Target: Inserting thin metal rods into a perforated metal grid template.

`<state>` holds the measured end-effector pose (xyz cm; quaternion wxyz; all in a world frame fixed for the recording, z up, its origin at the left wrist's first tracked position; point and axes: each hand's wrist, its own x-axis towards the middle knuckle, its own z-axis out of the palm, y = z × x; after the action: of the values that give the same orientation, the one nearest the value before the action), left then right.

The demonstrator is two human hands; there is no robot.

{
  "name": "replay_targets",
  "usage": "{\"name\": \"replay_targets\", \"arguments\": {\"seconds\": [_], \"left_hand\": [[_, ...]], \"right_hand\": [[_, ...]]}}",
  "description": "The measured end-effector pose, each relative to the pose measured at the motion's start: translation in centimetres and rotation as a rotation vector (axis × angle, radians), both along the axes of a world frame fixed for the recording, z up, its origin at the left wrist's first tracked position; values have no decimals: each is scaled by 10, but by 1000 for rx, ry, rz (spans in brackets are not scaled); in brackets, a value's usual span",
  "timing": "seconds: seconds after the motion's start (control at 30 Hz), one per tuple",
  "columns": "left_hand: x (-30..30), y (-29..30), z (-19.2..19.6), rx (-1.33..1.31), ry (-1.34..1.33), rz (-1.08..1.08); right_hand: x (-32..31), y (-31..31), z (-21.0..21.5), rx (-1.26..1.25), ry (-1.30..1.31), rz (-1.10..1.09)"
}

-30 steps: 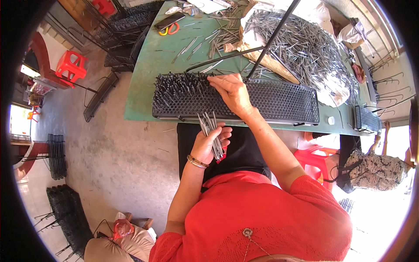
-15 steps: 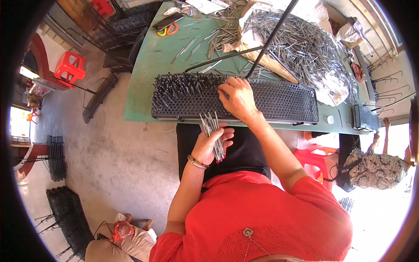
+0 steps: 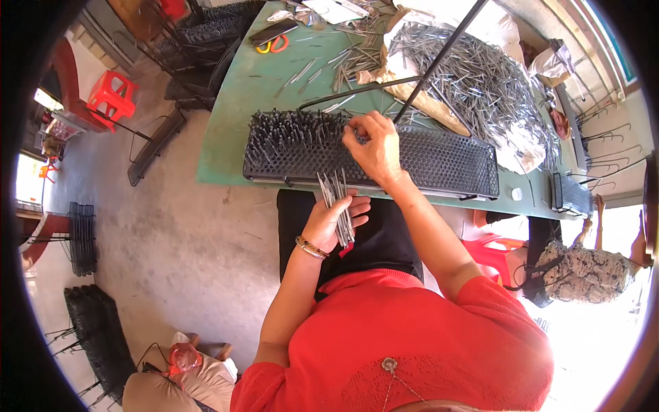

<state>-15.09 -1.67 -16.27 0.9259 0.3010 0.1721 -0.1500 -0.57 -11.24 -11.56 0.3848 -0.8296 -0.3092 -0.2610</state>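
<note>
A bundle of thin grey metal rods (image 3: 334, 193) lies across my left hand (image 3: 331, 221), with the thumb closed over it, just in front of the table edge. My right hand (image 3: 377, 152) is above a long black perforated rack (image 3: 439, 158), thumb and fingertips pinched together near its holes. What that pinch holds is too small to make out. Many upright dark rods (image 3: 288, 137) fill the rack's left part, while the holes on the right side show bare. A black bar frame (image 3: 432, 69) rises from behind the rack.
On the green table (image 3: 240, 96) a big heap of metal rods (image 3: 480, 82) lies on torn paper, with loose rods beside it. Scissors (image 3: 278, 44) and a dark phone (image 3: 273, 31) lie far left. Another person (image 3: 583, 268) is at the right, beside a red stool (image 3: 491, 254).
The fingers of my right hand have lifted slightly and drawn together over the rack. My left hand keeps the rod bundle in nearly the same place. The view has shifted a little.
</note>
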Motion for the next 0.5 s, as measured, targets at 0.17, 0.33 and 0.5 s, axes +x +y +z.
{"name": "replay_targets", "arguments": {"seconds": [0.17, 0.33, 0.5], "left_hand": [[-8, 4, 1, 11, 7, 10], [-15, 7, 1, 61, 13, 75], [-21, 10, -5, 216, -24, 203]], "right_hand": [[-5, -7, -6, 189, 230, -93], [-6, -15, -21, 193, 295, -83], [-5, -21, -17, 103, 210, -41]]}}
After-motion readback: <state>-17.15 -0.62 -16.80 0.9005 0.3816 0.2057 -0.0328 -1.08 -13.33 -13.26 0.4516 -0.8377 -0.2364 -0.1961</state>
